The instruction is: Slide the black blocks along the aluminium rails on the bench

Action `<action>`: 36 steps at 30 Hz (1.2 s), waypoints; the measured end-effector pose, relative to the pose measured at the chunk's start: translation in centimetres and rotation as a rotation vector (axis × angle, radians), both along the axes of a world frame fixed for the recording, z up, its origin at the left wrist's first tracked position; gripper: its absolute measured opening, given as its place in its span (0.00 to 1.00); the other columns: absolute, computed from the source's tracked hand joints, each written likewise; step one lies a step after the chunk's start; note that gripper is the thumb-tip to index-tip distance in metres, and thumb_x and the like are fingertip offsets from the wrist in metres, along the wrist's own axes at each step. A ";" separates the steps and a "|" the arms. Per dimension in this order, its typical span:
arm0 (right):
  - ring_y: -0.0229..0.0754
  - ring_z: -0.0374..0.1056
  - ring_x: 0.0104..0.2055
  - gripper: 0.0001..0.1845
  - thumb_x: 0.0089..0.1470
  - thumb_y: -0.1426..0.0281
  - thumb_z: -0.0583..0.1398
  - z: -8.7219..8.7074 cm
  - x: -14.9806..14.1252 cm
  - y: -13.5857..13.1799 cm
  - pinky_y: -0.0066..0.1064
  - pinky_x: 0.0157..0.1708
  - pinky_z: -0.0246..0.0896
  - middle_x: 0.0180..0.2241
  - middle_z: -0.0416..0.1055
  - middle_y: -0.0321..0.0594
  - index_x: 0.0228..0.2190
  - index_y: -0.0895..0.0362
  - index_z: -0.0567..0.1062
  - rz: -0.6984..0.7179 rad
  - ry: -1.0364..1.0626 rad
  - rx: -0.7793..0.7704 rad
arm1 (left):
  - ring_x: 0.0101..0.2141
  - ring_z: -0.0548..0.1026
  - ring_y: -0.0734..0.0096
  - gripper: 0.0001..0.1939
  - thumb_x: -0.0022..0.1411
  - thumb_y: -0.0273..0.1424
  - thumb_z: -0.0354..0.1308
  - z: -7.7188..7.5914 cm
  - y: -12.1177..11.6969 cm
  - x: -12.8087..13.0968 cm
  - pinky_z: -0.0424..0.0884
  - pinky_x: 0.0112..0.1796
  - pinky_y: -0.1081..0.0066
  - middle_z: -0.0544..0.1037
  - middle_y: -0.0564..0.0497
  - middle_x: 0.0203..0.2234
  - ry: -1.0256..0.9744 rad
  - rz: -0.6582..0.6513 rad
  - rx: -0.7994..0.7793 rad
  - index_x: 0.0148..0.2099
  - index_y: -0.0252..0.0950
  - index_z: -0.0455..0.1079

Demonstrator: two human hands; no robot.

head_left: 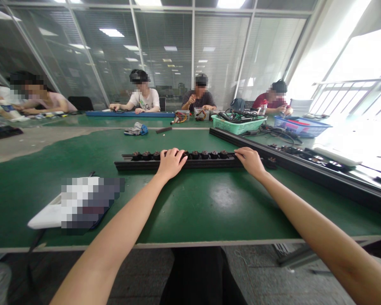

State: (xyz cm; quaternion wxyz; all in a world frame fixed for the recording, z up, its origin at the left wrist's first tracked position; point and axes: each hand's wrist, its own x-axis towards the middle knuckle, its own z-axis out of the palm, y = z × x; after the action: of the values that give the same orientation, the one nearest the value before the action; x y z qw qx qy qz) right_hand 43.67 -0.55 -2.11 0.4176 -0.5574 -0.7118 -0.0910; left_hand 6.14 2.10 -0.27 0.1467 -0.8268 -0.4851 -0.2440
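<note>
A long black power strip (149, 165) lies crosswise on the green table, with a row of round socket-like pieces (205, 155) along its length. My left hand (173, 163) reaches over the row left of its middle, fingers curled down on the pieces and hiding some of them. At the strip's right end, my right hand (250, 160) has thumb and fingers pinched together on the end of the strip. What exactly lies between those fingertips is too small to tell.
A longer black rail (305, 169) runs diagonally on the right, beside loose black parts. Behind stand a green basket (238, 126) of cables and a blue basket (300, 127). A white device (47, 215) lies front left, a grey-blue cloth (136, 129) farther back. Several people sit opposite.
</note>
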 end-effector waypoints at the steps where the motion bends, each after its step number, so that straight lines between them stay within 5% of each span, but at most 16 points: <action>1: 0.53 0.76 0.50 0.14 0.63 0.69 0.59 0.0 0.1 0.0 0.47 0.56 0.70 0.45 0.81 0.48 0.42 0.55 0.85 0.000 0.000 0.002 | 0.55 0.72 0.49 0.23 0.78 0.43 0.44 0.0 0.0 0.0 0.57 0.60 0.48 0.76 0.40 0.54 -0.003 -0.002 -0.001 0.63 0.43 0.72; 36: 0.54 0.76 0.50 0.15 0.63 0.69 0.59 -0.2 0.4 0.1 0.48 0.57 0.69 0.45 0.81 0.49 0.43 0.56 0.86 -0.008 -0.008 0.009 | 0.55 0.72 0.48 0.23 0.78 0.43 0.44 0.0 0.0 0.1 0.58 0.59 0.47 0.76 0.40 0.55 0.016 0.008 0.010 0.63 0.39 0.72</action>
State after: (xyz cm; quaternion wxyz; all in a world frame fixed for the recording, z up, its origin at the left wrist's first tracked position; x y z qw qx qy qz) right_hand 44.10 -0.43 -2.30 0.4168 -0.5581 -0.7107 -0.0984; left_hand 6.21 2.11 -0.28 0.1554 -0.8261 -0.4860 -0.2393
